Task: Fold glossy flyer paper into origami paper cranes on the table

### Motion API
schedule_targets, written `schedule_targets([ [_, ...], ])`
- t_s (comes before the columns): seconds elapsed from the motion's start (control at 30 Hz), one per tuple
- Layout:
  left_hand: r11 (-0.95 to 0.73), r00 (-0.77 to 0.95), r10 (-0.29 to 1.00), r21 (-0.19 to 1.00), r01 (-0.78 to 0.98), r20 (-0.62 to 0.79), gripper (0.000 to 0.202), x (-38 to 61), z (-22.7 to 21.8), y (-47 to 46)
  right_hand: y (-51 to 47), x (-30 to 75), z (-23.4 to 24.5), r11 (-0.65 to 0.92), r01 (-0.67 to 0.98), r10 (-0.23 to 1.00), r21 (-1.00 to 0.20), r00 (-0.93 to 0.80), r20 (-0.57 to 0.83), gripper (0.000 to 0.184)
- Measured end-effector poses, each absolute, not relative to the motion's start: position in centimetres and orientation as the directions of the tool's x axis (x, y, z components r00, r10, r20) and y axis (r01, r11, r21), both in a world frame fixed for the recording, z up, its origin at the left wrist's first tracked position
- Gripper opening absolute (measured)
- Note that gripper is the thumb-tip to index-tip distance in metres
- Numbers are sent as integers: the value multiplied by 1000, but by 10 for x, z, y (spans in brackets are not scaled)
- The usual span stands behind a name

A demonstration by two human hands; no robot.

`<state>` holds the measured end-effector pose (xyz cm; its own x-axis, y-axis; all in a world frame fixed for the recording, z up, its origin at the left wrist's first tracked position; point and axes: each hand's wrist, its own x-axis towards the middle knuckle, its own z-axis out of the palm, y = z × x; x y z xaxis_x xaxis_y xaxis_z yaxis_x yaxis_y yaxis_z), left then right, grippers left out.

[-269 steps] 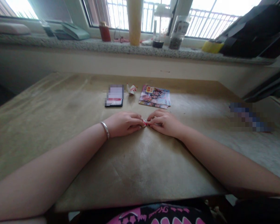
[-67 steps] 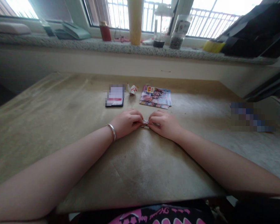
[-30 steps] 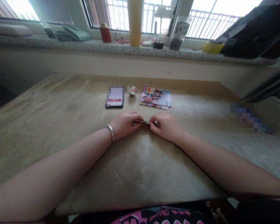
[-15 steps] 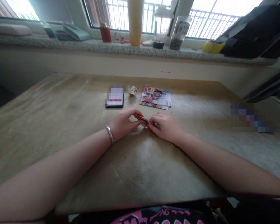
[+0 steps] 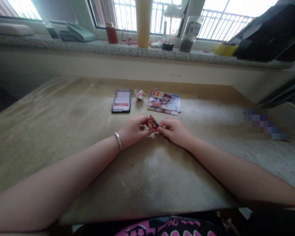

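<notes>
A small folded piece of printed paper (image 5: pixel 152 123), red and multicoloured, is lifted a little above the tan table (image 5: pixel 64 131). My left hand (image 5: pixel 134 130), with a silver bracelet on its wrist, pinches the paper from the left. My right hand (image 5: pixel 175 130) pinches it from the right. Both hands have their fingers curled together and rest near the table's middle.
Beyond the hands lie a phone (image 5: pixel 121 101), a small folded white-and-red paper figure (image 5: pixel 140 94) and a stack of colourful printed sheets (image 5: pixel 164 102). A stone windowsill (image 5: pixel 127 49) behind carries a red can, a yellow cylinder, jars and other items. A blurred object (image 5: pixel 265 124) lies at the right.
The folded paper, earlier pressed flat on the table between my fingertips, now stands raised above the surface. Both hands stay in nearly the same place.
</notes>
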<state>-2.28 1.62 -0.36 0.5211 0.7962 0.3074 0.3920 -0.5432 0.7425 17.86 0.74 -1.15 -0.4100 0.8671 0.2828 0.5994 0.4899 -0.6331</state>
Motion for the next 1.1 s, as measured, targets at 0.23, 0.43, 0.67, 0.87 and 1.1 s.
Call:
schedule_targets([
  [0.23, -618, 550, 766, 615, 489, 333, 18, -25, -3, 19, 11, 178, -15, 430, 546, 891, -719, -384, 241, 16],
  [0.43, -653, 586, 733, 596, 467, 345, 17, -25, -2, 18, 6, 176, -11, 472, 587, 875, -657, -400, 271, 13],
  [0.67, -663, 563, 732, 592, 458, 383, 19, -25, 2, 17, 1, 174, -9, 563, 630, 826, -535, -453, 336, 17],
  [0.87, -673, 543, 723, 613, 414, 427, 29, -27, 3, 17, -2, 172, -9, 615, 638, 789, -464, -497, 362, 17],
  [1.1, -625, 521, 753, 684, 375, 402, 33, -28, 7, 15, -3, 172, -5, 644, 600, 764, -474, -540, 353, 16],
])
